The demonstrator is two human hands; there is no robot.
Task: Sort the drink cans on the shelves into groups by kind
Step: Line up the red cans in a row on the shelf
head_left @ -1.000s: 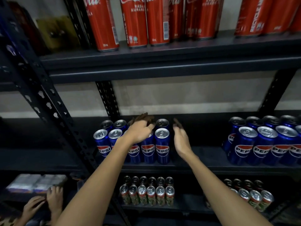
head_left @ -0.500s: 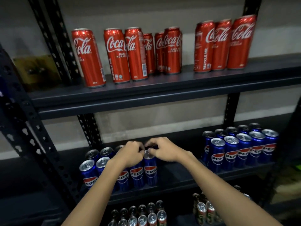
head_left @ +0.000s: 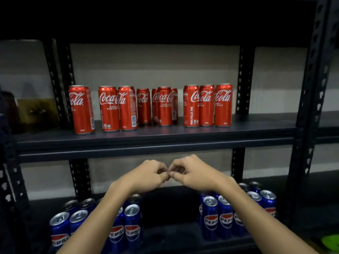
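Observation:
Several tall red Coca-Cola cans (head_left: pixel 165 106) stand in a loose row on the upper shelf (head_left: pixel 156 138), one can (head_left: pixel 81 110) apart at the left. On the lower shelf stand two groups of blue Pepsi cans, one at the left (head_left: pixel 132 226) and one at the right (head_left: pixel 211 219). My left hand (head_left: pixel 146 175) and my right hand (head_left: pixel 190 173) hover between the two shelves. Their fingers are curled, the fingertips touch each other, and they hold no can.
Black perforated steel uprights (head_left: pixel 311 107) frame the shelving on both sides. A dim yellowish box (head_left: pixel 36 110) sits on the neighbouring shelf at the far left. Something green (head_left: pixel 332 243) shows at the bottom right corner. A dark gap separates the two Pepsi groups.
Both hands have lifted off the left Pepsi group and risen to the space below the upper shelf. The view has tilted upward.

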